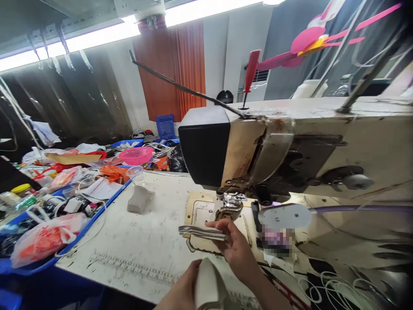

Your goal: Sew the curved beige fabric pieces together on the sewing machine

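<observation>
My right hand [237,249] is closed on a thin stack of pale grey pieces [201,232], pinched by one end and seen edge-on. It is just in front of the sewing machine's needle and presser foot [227,206]. At the bottom of the view, my left hand [183,286] is wrapped around a curved, off-white bundle of pieces [208,284]; its lower end runs out of the picture. Another fanned pile of similar pale pieces [140,199] lies on the white table [129,237] to the left. I cannot tell the material.
The sewing machine head [206,142] overhangs the right side. A blue tray [106,206] full of bags and odds and ends lines the table's left edge. A clear cup [135,174] and a pink basin [136,156] are farther back. Loose white cord [332,288] lies bottom right.
</observation>
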### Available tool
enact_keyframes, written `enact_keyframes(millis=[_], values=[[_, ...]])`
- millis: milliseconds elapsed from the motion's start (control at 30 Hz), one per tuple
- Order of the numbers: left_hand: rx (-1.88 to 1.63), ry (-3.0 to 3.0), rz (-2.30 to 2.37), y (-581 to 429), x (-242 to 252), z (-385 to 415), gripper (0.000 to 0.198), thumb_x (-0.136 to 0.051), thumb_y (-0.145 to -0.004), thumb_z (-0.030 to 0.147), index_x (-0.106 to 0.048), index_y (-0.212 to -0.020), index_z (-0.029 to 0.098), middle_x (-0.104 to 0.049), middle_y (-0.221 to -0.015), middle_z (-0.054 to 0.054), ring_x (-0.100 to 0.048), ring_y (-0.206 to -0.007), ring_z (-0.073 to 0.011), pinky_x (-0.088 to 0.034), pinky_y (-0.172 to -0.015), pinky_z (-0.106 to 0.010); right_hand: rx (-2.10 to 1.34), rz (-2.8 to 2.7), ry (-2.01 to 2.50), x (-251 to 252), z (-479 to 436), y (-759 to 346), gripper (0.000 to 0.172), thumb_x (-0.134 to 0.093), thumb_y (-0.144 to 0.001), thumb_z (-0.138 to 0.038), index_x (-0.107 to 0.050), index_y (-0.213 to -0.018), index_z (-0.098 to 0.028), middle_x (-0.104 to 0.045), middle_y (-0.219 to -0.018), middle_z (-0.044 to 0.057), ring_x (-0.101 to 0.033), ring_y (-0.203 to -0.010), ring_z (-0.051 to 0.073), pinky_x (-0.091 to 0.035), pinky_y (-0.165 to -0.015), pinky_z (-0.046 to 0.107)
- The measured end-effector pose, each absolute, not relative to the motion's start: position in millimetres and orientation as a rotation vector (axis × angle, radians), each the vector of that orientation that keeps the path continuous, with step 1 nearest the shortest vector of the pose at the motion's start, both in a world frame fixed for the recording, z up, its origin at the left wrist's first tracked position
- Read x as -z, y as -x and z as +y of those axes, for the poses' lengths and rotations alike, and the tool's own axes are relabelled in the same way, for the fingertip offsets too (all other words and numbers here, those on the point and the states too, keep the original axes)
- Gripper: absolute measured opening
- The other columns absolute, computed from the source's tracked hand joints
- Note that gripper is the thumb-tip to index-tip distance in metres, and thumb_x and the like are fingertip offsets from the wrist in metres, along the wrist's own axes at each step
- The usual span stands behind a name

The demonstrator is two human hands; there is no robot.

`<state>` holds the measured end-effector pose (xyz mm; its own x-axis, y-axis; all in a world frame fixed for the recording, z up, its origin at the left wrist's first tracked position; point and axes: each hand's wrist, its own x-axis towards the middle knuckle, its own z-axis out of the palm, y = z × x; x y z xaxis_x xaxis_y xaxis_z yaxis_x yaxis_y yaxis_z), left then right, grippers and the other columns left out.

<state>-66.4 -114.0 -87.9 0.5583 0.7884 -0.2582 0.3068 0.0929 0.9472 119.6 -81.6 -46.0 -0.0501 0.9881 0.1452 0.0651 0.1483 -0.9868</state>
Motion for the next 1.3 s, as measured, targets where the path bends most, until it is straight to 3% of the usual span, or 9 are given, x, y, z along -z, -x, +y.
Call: enact_keyframes(millis=[67,167,433,567,667,800,967,1133,1300], values=[[-0.407,-1.439,1.127,53.1,86.9,-116.3,0.113,-0.081,-0.042,0.026,-0.025,-0.14,0.016,-0.041,-0.139,-0.013,-0.036,-0.126,-0.0345,-0.029,-0.106,-0.043,-1.096,-1.355,1.087,35.7,-82.7,-126.0,0.02,-0.059,-0.08,-0.035,-0.043,-0.086,-0.026,-0.065,-0.11,0.007,-0.062,-0.1,0.019,-0.047,-0.089,0.035],[-0.401,-1.436,1.147,32.0,84.3,-110.7,0.088,-0.062,-0.069,0.03,-0.019,-0.145,0.017,-0.032,-0.145,-0.01,-0.027,-0.133,-0.0292,-0.021,-0.111,-0.043,-1.051,-1.355,1.119,32.3,-87.6,-147.1,0.021,-0.061,-0.08,-0.037,-0.044,-0.086,-0.026,-0.067,-0.111,0.01,-0.063,-0.102,0.023,-0.05,-0.087,0.039],[-0.679,-1.559,0.983,-8.6,85.6,-83.5,0.059,-0.048,-0.063,0.004,-0.05,-0.119,0.02,-0.059,-0.109,-0.004,-0.055,-0.099,-0.0208,-0.046,-0.084,-0.031,-0.993,-1.197,1.192,38.4,-107.8,-174.9,0.027,-0.069,-0.073,-0.038,-0.047,-0.085,-0.026,-0.068,-0.111,0.011,-0.064,-0.101,0.025,-0.052,-0.087,0.041],[-0.821,-1.948,1.216,-13.3,91.9,-89.8,0.032,-0.053,-0.068,0.007,-0.059,-0.096,0.021,-0.056,-0.098,-0.006,-0.051,-0.093,-0.0223,-0.042,-0.081,-0.035,-0.978,-1.09,1.15,33.7,-115.2,-171.3,0.027,-0.068,-0.074,-0.04,-0.047,-0.083,-0.027,-0.068,-0.113,0.011,-0.063,-0.106,0.028,-0.054,-0.084,0.041],[-0.693,-2.313,1.247,-16.1,114.6,-99.3,0.021,-0.053,-0.081,0.021,-0.062,-0.1,0.026,-0.054,-0.101,-0.009,-0.047,-0.096,-0.026,-0.037,-0.084,-0.043,-0.967,-1.101,1.069,38.4,-115.3,-170.6,0.025,-0.07,-0.073,-0.032,-0.047,-0.082,-0.027,-0.069,-0.112,0.01,-0.062,-0.107,0.028,-0.055,-0.084,0.041],[-0.397,-2.416,0.993,-10.4,137.9,-112.5,0.044,-0.06,-0.079,0.042,-0.053,-0.121,0.031,-0.051,-0.122,-0.012,-0.045,-0.105,-0.0323,-0.038,-0.085,-0.047,-0.893,-1.227,1.068,55.6,-109.5,-170.8,0.021,-0.065,-0.073,-0.017,-0.048,-0.082,-0.027,-0.069,-0.113,0.008,-0.061,-0.11,0.025,-0.054,-0.085,0.039],[-0.451,-2.276,0.825,29.8,91.7,-118.5,0.031,-0.05,-0.087,0.038,-0.06,-0.116,0.032,-0.058,-0.118,-0.008,-0.053,-0.102,-0.0266,-0.042,-0.088,-0.04,-0.602,-1.691,1.099,79.6,-107.1,-164.2,0.017,-0.059,-0.072,-0.013,-0.062,-0.082,-0.026,-0.069,-0.113,0.006,-0.055,-0.117,0.027,-0.043,-0.099,0.046],[-0.405,-2.091,1.044,53.5,41.3,-90.8,0.102,-0.081,-0.053,0.035,-0.031,-0.141,0.021,-0.045,-0.137,-0.011,-0.043,-0.12,-0.0336,-0.034,-0.102,-0.045,-0.756,-1.791,1.206,97.3,-117.7,-142.3,0.033,-0.053,-0.081,-0.019,-0.065,-0.11,-0.031,-0.061,-0.127,0.005,-0.057,-0.115,0.025,-0.05,-0.093,0.039],[-0.481,-1.911,1.27,51.2,55.7,-72.8,0.102,-0.073,-0.053,0.024,-0.025,-0.143,0.018,-0.048,-0.134,-0.011,-0.048,-0.117,-0.0313,-0.039,-0.098,-0.039,-0.43,-1.805,1.122,106.8,-116.8,-138.4,0.04,-0.053,-0.082,-0.014,-0.054,-0.118,-0.033,-0.056,-0.131,0.005,-0.051,-0.122,0.026,-0.045,-0.098,0.044]])
